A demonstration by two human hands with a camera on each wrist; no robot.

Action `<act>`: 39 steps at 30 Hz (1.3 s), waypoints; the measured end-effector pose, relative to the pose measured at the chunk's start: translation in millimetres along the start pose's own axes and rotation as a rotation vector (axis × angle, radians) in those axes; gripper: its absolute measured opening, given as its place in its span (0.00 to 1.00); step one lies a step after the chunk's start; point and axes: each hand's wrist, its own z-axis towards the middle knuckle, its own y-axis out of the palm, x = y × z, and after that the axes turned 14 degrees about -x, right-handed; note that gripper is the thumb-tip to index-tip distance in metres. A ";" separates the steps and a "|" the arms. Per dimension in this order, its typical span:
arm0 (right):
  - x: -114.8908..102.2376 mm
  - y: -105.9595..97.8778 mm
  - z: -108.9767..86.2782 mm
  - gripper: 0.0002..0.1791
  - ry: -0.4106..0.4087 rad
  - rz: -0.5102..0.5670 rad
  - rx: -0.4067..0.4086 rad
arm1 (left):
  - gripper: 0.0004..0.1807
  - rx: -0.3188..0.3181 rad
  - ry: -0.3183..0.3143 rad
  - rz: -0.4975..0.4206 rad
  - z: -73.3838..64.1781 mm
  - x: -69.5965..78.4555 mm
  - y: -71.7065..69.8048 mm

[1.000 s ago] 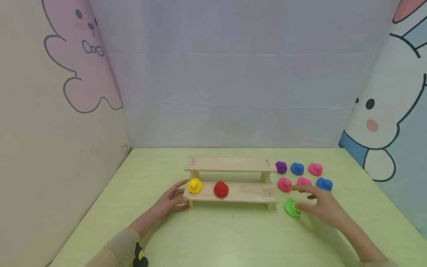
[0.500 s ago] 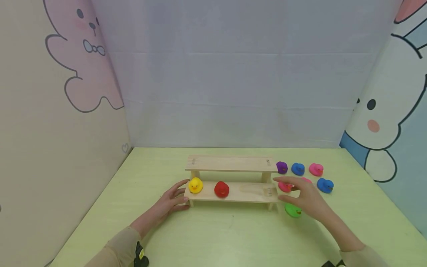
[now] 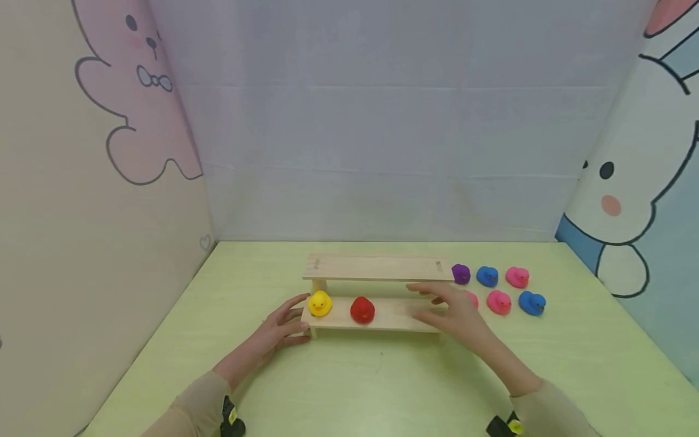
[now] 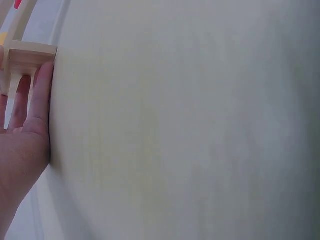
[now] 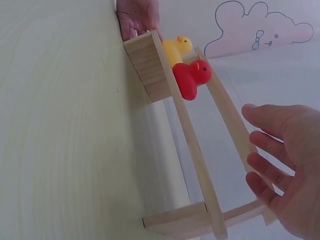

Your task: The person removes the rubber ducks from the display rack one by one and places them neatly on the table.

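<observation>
A two-tier wooden stand (image 3: 406,315) rests on the table, with a yellow rubber duck (image 3: 320,303) and a red rubber duck (image 3: 363,310) on its lower board. My left hand (image 3: 280,328) touches the left end of that board. The left wrist view shows its straight fingers against the stand's end leg (image 4: 34,52). Over the right part of the lower board is my right hand (image 3: 459,315), fingers parted. The right wrist view has that hand (image 5: 295,165) holding nothing, to the right of the red duck (image 5: 191,79). Nothing stands on the upper board (image 3: 377,267).
Right of the stand sit loose ducks: a purple duck (image 3: 461,274), a blue duck (image 3: 487,276), a pink duck (image 3: 517,277), another pink duck (image 3: 499,302) and a second blue duck (image 3: 532,303). One more pink duck (image 3: 472,298) is partly hidden by the right hand.
My right hand has moved left, from above the green duck to over the stand's lower board. The green duck is now hidden from the head view. My left hand has stayed put.
</observation>
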 end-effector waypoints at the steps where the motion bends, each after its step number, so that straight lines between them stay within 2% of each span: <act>1: -1.9 2.9 2.0 0.25 0.000 0.010 0.002 | 0.36 0.004 -0.001 0.002 0.2 -0.2 0.0; 6: -5.8 18.0 13.1 0.24 -0.048 0.036 0.017 | 0.36 0.049 -0.004 0.007 -0.5 3.6 5.6; 12: -8.2 38.5 27.3 0.23 -0.108 0.090 0.051 | 0.37 0.133 -0.046 -0.016 0.3 9.2 14.6; 22: -19.5 66.0 46.7 0.22 -0.188 0.196 0.025 | 0.36 0.154 -0.031 -0.052 2.8 5.9 15.9; 25: -29.2 65.6 46.5 0.21 -0.174 0.237 0.002 | 0.37 0.158 -0.036 -0.055 3.3 5.5 16.0; 29: -39.5 62.9 44.9 0.20 -0.136 0.228 -0.024 | 0.37 0.162 -0.046 -0.075 3.2 5.9 15.0; 39: -41.5 64.1 45.7 0.19 -0.085 0.203 -0.052 | 0.37 0.157 -0.049 -0.097 1.8 7.5 12.0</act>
